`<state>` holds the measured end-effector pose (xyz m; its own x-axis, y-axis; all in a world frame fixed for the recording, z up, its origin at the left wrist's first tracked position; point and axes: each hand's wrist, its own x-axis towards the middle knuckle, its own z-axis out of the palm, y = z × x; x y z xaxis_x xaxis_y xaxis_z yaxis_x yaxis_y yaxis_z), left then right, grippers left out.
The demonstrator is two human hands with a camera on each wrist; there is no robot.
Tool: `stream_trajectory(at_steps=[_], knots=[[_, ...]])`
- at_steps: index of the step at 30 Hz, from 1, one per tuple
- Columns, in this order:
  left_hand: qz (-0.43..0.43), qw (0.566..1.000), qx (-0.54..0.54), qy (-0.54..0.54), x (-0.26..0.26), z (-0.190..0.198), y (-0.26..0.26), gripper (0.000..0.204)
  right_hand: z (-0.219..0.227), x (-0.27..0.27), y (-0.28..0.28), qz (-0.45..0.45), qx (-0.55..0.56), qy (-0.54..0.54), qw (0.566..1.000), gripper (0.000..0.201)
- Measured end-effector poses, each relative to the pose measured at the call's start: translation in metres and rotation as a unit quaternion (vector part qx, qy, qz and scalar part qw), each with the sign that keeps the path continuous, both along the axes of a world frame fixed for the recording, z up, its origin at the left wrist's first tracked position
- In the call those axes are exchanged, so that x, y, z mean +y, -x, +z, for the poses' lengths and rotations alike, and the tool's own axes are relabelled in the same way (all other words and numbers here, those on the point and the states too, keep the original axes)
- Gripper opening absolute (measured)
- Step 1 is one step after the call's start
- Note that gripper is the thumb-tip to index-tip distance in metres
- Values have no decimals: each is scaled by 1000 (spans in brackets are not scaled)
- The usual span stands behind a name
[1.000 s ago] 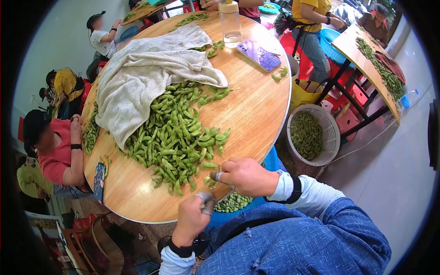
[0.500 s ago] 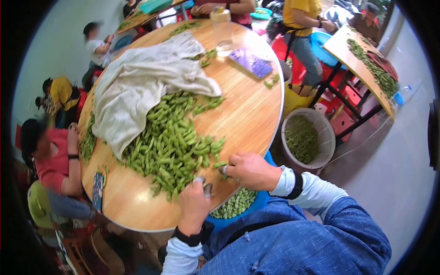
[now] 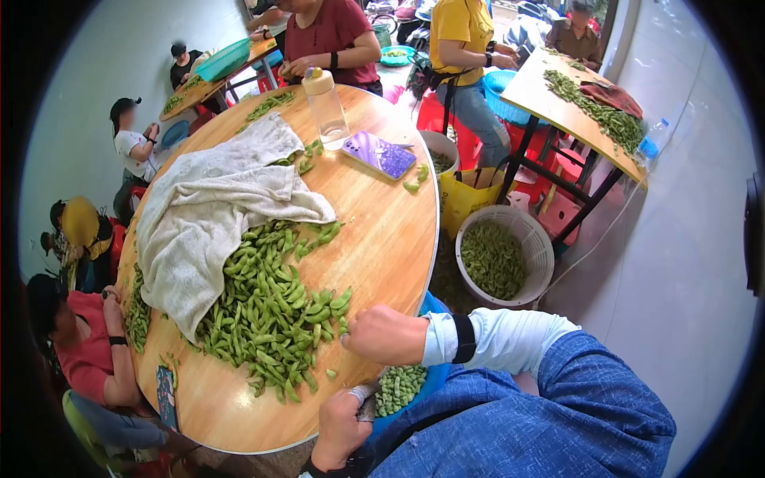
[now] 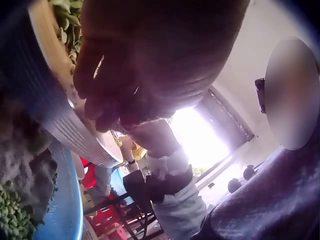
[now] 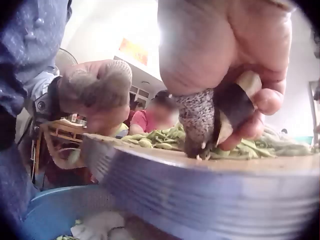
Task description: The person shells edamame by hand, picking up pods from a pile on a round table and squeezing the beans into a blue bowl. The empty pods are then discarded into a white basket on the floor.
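At the near edge of a heap of green soybean pods (image 3: 267,311), my right hand (image 3: 386,334) has its fingers curled, fingertips right at a pod. The right wrist view shows its thumb in a speckled wrap and a dark band on one finger; I cannot tell whether a pod is pinched there. My left hand (image 3: 343,426) is curled by the table rim, its wrapped thumb beside a blue basin (image 4: 75,200) of shelled beans (image 3: 400,388). Nothing shows in its grasp. Below it, a small green bean (image 5: 74,156) appears blurred.
A pale towel (image 3: 215,207) covers part of the heap on the round table (image 3: 374,239). A bottle (image 3: 326,111) and a purple phone (image 3: 378,154) stand farther back. A white basket (image 3: 542,263) of pods is on the floor at right. Several people sit around.
My left hand has moved down to the table rim by the basin. My right hand has reached to the heap's near edge. The head view has shifted, showing more background.
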<state>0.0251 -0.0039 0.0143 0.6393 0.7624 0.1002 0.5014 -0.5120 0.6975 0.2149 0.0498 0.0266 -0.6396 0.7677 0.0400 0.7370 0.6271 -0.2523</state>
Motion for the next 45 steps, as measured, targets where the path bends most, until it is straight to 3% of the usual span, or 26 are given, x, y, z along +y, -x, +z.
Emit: stream_trajectory(at_steps=[3, 5, 6, 9, 11, 15, 16, 19, 20, 24, 25, 28, 31, 33, 37, 39, 40, 42, 45], knots=[[105, 990, -95, -3, 0, -16, 6, 24, -3, 4, -3, -44, 93, 23, 994, 19], [188, 942, -257, 111, 2, -17, -1, 29, -1, 4, -4, -80, 211, 90, 970, 17], [228, 900, -332, 166, 4, -15, -5, 31, 1, 4, -2, -93, 291, 145, 941, 16], [170, 855, -384, 304, 17, -6, -2, 38, -3, -4, 16, -97, 483, 294, 819, 16], [179, 839, -408, 312, 20, 2, -10, 33, -7, -11, 30, -89, 576, 387, 715, 17], [181, 847, -390, 311, 22, -2, 1, 26, -1, -12, 24, -55, 461, 218, 858, 18], [206, 831, -403, 322, 22, 1, 1, 22, 1, -13, 23, -47, 466, 215, 857, 22], [226, 858, -340, 313, 22, 5, 8, 21, 9, -18, 20, -123, 494, 283, 813, 27], [221, 881, -314, 274, 22, 4, 7, 21, 9, -18, 19, -132, 517, 340, 774, 29], [194, 942, -207, 179, 18, 2, 5, 20, -4, -14, 19, -70, 567, 412, 710, 20], [186, 951, -181, 168, 18, 3, 4, 20, -6, -14, 18, -70, 567, 416, 708, 18], [157, 904, -274, 288, 17, 3, 2, 17, -9, -16, 14, -63, 565, 424, 705, 17], [87, 907, -196, 362, 23, 16, 13, 15, -9, -16, 9, -40, 564, 423, 708, 18], [84, 900, -196, 381, 23, 14, 14, 15, -7, -17, 8, -33, 565, 433, 702, 19], [130, 899, -229, 349, 18, 16, 7, 15, 0, -23, 9, -123, 564, 395, 714, 20], [122, 967, -139, 173, 18, 15, 5, 15, 2, -25, 6, -120, 554, 383, 729, 19], [116, 986, -92, 81, 18, 14, 5, 16, 1, -27, 5, -117, 562, 406, 711, 19], [111, 992, -49, -24, 18, 16, 1, 16, -2, -32, 6, -109, 575, 451, 674, 18], [102, 988, 34, -116, 18, 23, -1, 14, 0, -34, 7, -113, 567, 452, 679, 16]])
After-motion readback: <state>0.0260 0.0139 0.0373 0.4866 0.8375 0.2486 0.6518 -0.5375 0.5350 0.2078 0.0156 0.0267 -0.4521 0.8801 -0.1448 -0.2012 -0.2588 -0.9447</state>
